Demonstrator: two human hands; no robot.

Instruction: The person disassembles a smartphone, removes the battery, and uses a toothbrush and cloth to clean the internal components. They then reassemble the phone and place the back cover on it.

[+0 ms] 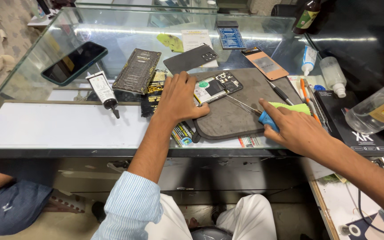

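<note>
Mid-disassembly, apparently. Left hand (pixel 179 98) flat, fingers pinning opened smartphone (pixel 217 86) on grey work mat (pixel 236 116). Right hand (pixel 290 126) closed round blue-handled screwdriver (pixel 250 109), tip nr phone edge. Next prob. needs tip seated squarely.

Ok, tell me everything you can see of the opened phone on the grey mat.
The opened phone lies flat with its back off, slanted on the upper left part of the dark grey work mat. A pale battery fills its left half, and dark boards with small parts fill the right. The left hand rests against its left end. The screwdriver in the right hand points toward it, its tip near the lower edge.
</note>
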